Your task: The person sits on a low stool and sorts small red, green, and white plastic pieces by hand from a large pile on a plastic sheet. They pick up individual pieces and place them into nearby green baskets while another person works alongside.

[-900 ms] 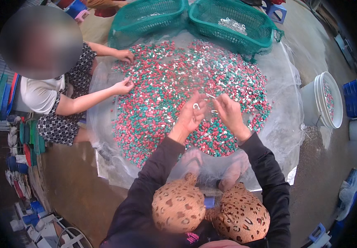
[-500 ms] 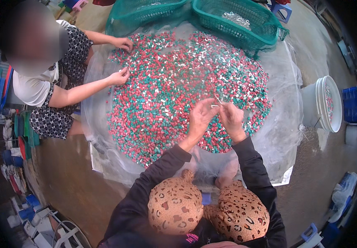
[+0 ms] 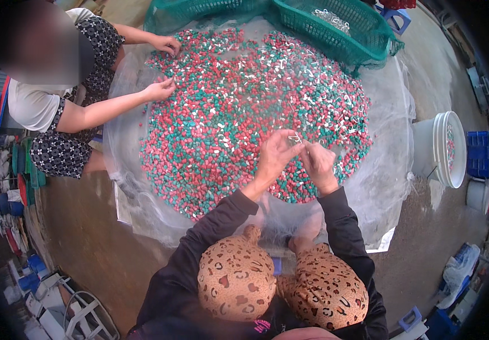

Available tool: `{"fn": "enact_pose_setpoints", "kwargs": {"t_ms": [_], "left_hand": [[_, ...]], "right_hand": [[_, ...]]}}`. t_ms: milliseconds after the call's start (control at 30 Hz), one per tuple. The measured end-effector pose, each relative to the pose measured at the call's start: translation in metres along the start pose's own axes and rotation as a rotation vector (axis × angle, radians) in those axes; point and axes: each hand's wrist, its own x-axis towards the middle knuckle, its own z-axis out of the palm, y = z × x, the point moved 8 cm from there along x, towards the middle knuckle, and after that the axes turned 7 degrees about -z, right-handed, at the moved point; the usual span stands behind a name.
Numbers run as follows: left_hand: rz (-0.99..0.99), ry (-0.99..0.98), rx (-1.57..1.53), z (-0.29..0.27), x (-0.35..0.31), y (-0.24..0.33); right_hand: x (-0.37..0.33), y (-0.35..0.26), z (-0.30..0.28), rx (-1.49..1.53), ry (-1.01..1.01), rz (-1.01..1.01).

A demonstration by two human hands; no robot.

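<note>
Both my hands meet over a wide heap of small red, green and white pieces (image 3: pixel 216 130), fingertips almost touching. My left hand (image 3: pixel 277 157) pinches a small white hook (image 3: pixel 295 138) between thumb and forefinger. Close beside it, my right hand (image 3: pixel 319 164) is closed in a pinch at the hook's lower end; what lies between its fingertips is too small to make out. More white hooks are scattered through the heap, mostly toward its right side. The heap lies on a pale, translucent net sheet (image 3: pixel 389 153).
Across to the left, a co-worker's hands (image 3: pixel 162 89) are at the heap's edge. Green mesh baskets (image 3: pixel 363 48) stand at the far side, one holding white hooks (image 3: pixel 332 21). A white bucket (image 3: pixel 426 147) and a blue crate (image 3: pixel 478 154) are at the right.
My hands stay together in a pinch, and the white hook has turned slightly at the fingertips. The view has shifted a little; the co-worker's hands remain at the heap's edge.
</note>
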Motion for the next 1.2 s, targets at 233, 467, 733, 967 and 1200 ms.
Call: {"fn": "enact_pose_setpoints", "kwargs": {"t_ms": [233, 467, 733, 967, 1200], "left_hand": [[-0.183, -0.051, -0.241, 0.003, 0.004, -0.017], [-0.339, -0.055, -0.329, -0.001, 0.006, -0.034], [-0.015, 0.254, -0.326, -0.115, 0.062, -0.007], [0.659, 1.083, 0.095, -0.269, 0.073, 0.065], [0.723, 1.175, 0.033, -0.298, 0.075, 0.081]], "right_hand": [[-0.009, -0.004, 0.003, 0.038, 0.012, 0.046], [-0.028, 0.022, 0.026, 0.206, 0.052, 0.365], [-0.019, 0.058, 0.044, 0.475, 0.098, 0.607], [-0.059, 0.066, 0.014, 0.344, 0.032, 0.62], [-0.095, 0.072, 0.0, 0.255, -0.046, 0.671]]}}
